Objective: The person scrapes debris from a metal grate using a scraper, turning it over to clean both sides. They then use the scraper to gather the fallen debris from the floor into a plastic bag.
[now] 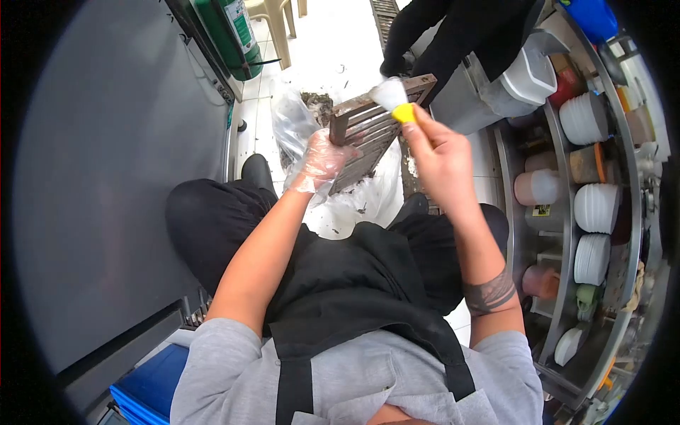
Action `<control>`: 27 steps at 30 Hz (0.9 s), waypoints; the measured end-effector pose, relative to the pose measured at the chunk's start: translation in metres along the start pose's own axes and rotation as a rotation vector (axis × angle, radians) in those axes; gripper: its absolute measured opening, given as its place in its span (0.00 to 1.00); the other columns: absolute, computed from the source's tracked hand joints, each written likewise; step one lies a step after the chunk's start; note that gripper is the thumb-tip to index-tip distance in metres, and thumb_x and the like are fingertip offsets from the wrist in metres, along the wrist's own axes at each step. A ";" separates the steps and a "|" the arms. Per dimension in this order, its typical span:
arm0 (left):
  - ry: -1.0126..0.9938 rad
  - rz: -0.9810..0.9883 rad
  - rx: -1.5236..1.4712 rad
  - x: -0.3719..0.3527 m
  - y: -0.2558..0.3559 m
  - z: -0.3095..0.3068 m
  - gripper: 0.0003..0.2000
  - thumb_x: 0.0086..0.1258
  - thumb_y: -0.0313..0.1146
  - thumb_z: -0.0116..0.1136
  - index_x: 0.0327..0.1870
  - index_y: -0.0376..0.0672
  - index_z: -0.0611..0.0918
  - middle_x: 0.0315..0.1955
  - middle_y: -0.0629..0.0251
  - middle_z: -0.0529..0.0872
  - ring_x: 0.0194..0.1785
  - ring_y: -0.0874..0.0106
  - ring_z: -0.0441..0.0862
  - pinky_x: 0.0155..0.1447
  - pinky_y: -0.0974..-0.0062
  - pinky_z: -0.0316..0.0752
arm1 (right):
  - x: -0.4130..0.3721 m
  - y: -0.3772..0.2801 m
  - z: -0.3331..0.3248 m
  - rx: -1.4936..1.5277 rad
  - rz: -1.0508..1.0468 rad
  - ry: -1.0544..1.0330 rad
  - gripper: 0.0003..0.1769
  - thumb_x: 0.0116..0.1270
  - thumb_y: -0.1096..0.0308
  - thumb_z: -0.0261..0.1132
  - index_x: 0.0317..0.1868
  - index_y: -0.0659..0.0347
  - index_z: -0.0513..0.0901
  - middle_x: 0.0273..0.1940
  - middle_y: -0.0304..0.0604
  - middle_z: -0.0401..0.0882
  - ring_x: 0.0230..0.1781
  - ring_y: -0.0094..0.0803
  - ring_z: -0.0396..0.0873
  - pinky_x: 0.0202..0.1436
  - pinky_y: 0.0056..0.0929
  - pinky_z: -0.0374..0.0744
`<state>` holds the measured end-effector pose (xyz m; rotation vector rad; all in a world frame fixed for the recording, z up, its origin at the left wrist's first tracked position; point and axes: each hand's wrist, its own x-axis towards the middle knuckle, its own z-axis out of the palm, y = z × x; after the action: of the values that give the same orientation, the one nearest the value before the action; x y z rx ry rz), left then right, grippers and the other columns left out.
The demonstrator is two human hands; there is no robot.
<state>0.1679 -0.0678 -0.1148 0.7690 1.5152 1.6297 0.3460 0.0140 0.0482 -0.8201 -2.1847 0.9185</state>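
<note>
My left hand (324, 160), in a clear plastic glove, is wrapped round the near-left side of a dirty slatted metal grate (373, 139), which it holds tilted up off the floor between my knees. In my right hand (445, 157), which looks bare, is a scraper (404, 113) with a yellow handle. Its pale, wide blade is smeared by motion and overlaps the grate's top edge. Beneath the grate a clear plastic bag (379, 200) is spread on the floor. Dark wet debris (319, 108) lies in the bag to the left.
Another person's dark-clothed legs (443, 35) stand just beyond the grate. A grey bin (460, 99) is at the right, beside shelves with stacked white bowls (596, 207). On the left are a grey metal panel (120, 177) and a green cylinder (225, 35). A floor drain grate (384, 15) lies farther ahead.
</note>
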 end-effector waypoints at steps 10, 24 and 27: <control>0.011 -0.089 0.012 0.015 0.013 -0.004 0.23 0.56 0.12 0.70 0.56 0.35 0.86 0.48 0.63 0.93 0.51 0.74 0.90 0.56 0.73 0.84 | 0.008 -0.036 0.012 -0.183 -0.111 0.002 0.21 0.76 0.68 0.66 0.62 0.74 0.82 0.48 0.62 0.89 0.46 0.32 0.91 0.50 0.30 0.84; 0.079 -0.004 0.086 0.033 -0.001 -0.013 0.16 0.59 0.21 0.72 0.49 0.39 0.90 0.41 0.63 0.95 0.45 0.76 0.91 0.51 0.72 0.85 | 0.018 -0.033 0.063 0.040 -0.077 -0.021 0.21 0.74 0.66 0.68 0.59 0.74 0.84 0.47 0.65 0.89 0.50 0.36 0.91 0.52 0.30 0.84; 0.083 0.021 0.205 0.030 0.007 -0.012 0.14 0.59 0.25 0.74 0.46 0.40 0.91 0.38 0.60 0.94 0.43 0.75 0.91 0.49 0.70 0.84 | 0.025 -0.032 0.060 0.061 -0.032 -0.039 0.22 0.73 0.65 0.69 0.60 0.74 0.84 0.50 0.64 0.88 0.53 0.38 0.90 0.57 0.29 0.83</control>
<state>0.1413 -0.0486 -0.1113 0.8381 1.7585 1.5545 0.2778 -0.0088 0.0464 -0.7424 -2.1855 0.9886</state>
